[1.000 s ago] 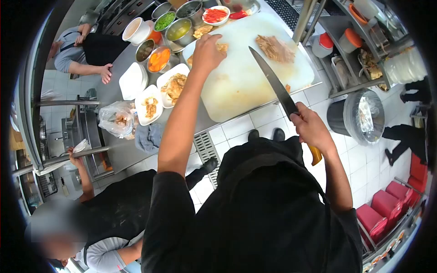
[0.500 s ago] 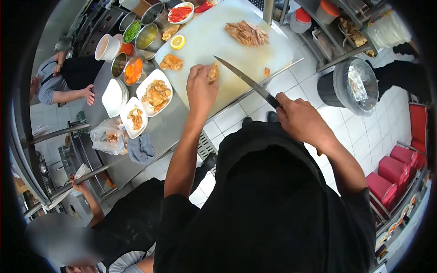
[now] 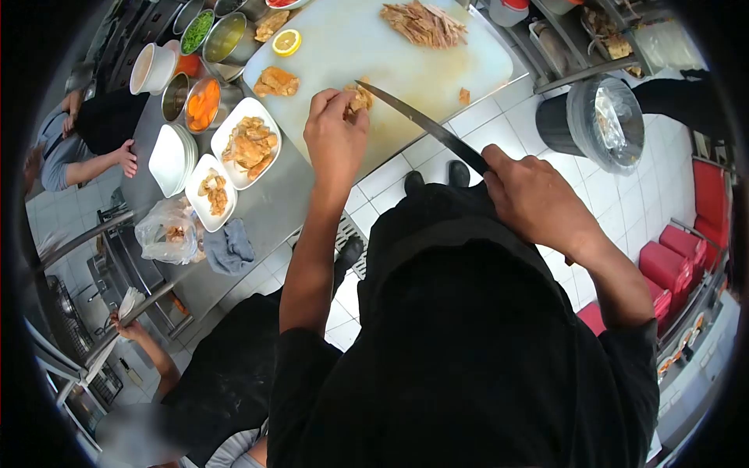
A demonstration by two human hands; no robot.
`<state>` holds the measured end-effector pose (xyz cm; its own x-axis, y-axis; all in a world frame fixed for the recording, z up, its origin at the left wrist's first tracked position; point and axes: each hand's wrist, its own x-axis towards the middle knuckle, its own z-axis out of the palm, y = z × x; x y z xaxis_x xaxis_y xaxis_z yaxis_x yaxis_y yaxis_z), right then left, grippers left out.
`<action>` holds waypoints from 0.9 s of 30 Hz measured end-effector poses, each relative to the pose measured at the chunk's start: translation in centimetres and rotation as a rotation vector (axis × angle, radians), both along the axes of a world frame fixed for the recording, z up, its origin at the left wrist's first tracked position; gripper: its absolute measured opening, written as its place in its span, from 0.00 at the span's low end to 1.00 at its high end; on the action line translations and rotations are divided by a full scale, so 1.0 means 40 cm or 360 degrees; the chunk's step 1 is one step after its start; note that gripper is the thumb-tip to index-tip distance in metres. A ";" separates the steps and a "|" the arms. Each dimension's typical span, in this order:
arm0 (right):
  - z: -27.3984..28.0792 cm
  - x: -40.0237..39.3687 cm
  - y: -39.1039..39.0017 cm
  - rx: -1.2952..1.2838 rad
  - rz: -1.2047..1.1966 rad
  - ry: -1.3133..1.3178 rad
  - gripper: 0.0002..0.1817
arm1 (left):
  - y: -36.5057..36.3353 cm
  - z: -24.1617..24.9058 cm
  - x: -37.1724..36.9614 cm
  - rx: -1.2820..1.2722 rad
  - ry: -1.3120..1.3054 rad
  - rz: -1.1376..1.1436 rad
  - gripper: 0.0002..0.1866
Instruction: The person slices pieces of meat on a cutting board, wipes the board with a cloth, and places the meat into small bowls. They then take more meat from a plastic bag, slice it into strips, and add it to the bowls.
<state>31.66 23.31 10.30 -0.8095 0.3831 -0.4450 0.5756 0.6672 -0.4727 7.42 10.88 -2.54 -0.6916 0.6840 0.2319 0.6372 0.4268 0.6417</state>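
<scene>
A long dark knife (image 3: 425, 123) has its handle in my right hand (image 3: 534, 195), which is closed round it. The blade points up and left, its tip beside a browned piece of meat (image 3: 360, 99). My left hand (image 3: 335, 136) grips that piece on the white cutting board (image 3: 328, 47). Farther left on the board lie another browned piece (image 3: 276, 81) and a lemon half (image 3: 286, 43). Sliced meat (image 3: 425, 25) is heaped at the board's far side, and a small scrap (image 3: 464, 96) sits near its right edge.
White dishes of cooked pieces (image 3: 250, 148), stacked plates (image 3: 173, 160), metal bowls (image 3: 225, 39) and a plastic bag (image 3: 168, 232) stand left. A lined bin (image 3: 605, 125) is at right. Co-workers are at left (image 3: 117, 129) and lower left (image 3: 222, 366).
The view has shifted, so the board and dishes appear higher and the dishes farther left. The knife tip is now closer to the piece under my left hand.
</scene>
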 end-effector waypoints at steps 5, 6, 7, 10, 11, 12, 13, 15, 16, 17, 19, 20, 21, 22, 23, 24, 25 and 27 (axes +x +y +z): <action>-0.006 -0.033 0.003 -0.0090 -0.0003 -0.0044 0.10 | -0.002 0.003 -0.004 0.0035 -0.0062 -0.0018 0.14; -0.012 -0.046 0.005 -0.0115 0.0001 -0.0039 0.09 | -0.002 -0.006 -0.009 0.0066 -0.0052 -0.0025 0.14; -0.019 -0.058 0.008 -0.0136 0.0006 -0.0035 0.09 | 0.001 -0.012 -0.012 0.0103 -0.0041 -0.0031 0.15; -0.037 -0.078 0.008 -0.0144 0.0040 -0.0114 0.09 | 0.008 -0.015 -0.018 0.0018 -0.0102 0.0006 0.15; -0.042 -0.081 0.011 -0.0138 0.0062 -0.0104 0.09 | 0.009 -0.016 -0.020 0.0004 -0.0100 0.0011 0.15; -0.048 -0.084 0.015 -0.0131 0.0085 -0.0090 0.10 | 0.010 -0.019 -0.024 -0.0009 -0.0096 0.0017 0.15; -0.057 -0.088 0.017 -0.0129 0.0107 -0.0079 0.10 | 0.009 -0.023 -0.027 -0.0027 -0.0094 0.0022 0.15; -0.114 -0.108 0.010 -0.0113 0.0108 -0.0117 0.10 | 0.005 -0.039 -0.027 -0.0039 0.0006 0.0020 0.15; -0.146 -0.122 0.000 -0.0101 0.0109 -0.0126 0.10 | 0.003 -0.045 -0.029 -0.0041 0.0066 0.0020 0.15; -0.171 -0.145 -0.022 -0.0051 0.0024 -0.0170 0.11 | 0.000 -0.047 -0.027 -0.0029 0.0071 0.0029 0.15; -0.216 -0.160 -0.041 -0.0061 0.0035 -0.0164 0.11 | -0.009 -0.046 -0.020 0.0003 0.0101 0.0047 0.16; -0.229 -0.162 -0.045 -0.0056 0.0035 -0.0148 0.12 | -0.015 -0.041 -0.014 0.0034 0.0040 0.0067 0.16; -0.238 -0.162 -0.044 -0.0047 0.0031 -0.0129 0.12 | -0.018 -0.035 -0.005 0.0070 -0.0019 0.0082 0.16; -0.241 -0.161 -0.041 -0.0036 0.0022 -0.0113 0.12 | -0.019 -0.035 0.001 0.0109 -0.0081 0.0091 0.16; -0.240 -0.160 -0.034 -0.0034 0.0042 -0.0093 0.12 | -0.026 -0.051 0.000 0.0211 -0.0058 0.0090 0.16; -0.240 -0.161 -0.025 -0.0035 0.0052 -0.0074 0.12 | -0.037 -0.078 -0.006 0.0309 -0.0037 0.0079 0.15; -0.238 -0.163 -0.012 -0.0035 0.0061 -0.0055 0.13 | -0.042 -0.089 -0.013 0.0409 -0.0018 0.0064 0.15; -0.220 -0.161 0.019 -0.0026 0.0084 0.0045 0.12 | -0.055 -0.094 -0.014 0.0445 -0.0151 0.0116 0.13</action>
<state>25.23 24.07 1.48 -0.8405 0.3325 -0.4277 0.5263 0.6884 -0.4991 6.87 8.69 -6.28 -0.7640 0.5506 0.3364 0.5431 0.2673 0.7960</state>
